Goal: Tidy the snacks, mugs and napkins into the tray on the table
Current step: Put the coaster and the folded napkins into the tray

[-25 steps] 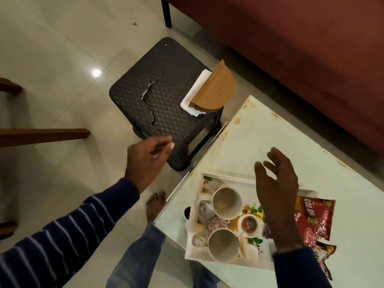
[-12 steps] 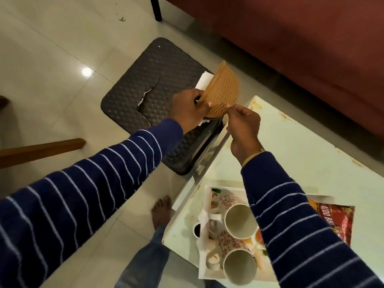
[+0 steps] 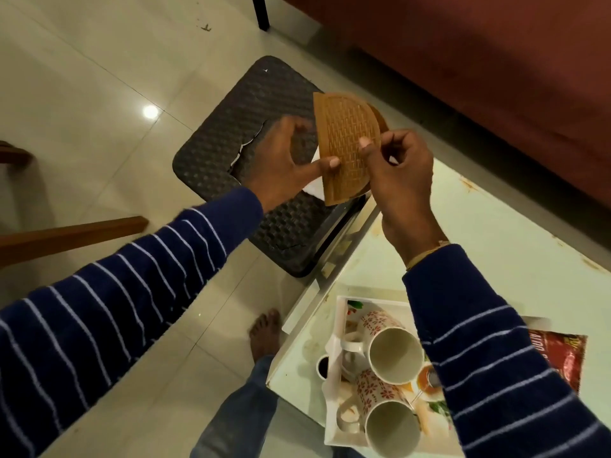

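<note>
Both hands are up on one brown woven napkin holder (image 3: 345,145), a half-round piece with a basket-weave face, held over the dark woven-pattern stool (image 3: 251,133). The left hand (image 3: 284,163) has its thumb tip pressed flat on the holder's lower face, and the other fingers curl behind the straight edge, partly blurred. The right hand (image 3: 400,170) pinches the curved edge between thumb and forefinger, its remaining fingers folded in loosely. A second brown half peeks out just behind the right fingertips, so the holder shows two panels. Below the left thumb a sliver of white napkins (image 3: 314,188) shows, one small stack as far as can be seen, between the holder and the stool top.

Well below the right wrist sits one white tray (image 3: 334,385) on the pale green table (image 3: 496,226). Count two mugs in it, both white with a red flower print: the far mug (image 3: 391,350) nearer the hands and the near mug (image 3: 386,424) closest to the viewer, both empty and tilted mouth-up toward the camera. One red snack packet (image 3: 562,358) lies at the tray's right side, half hidden by the striped right sleeve (image 3: 496,358); its white lettering is cut off and only letters like "ATOO" can be made out. The tray's printed base shows leaves and an orange drink picture. One bare foot (image 3: 264,335) rests on the tiled floor.
</note>
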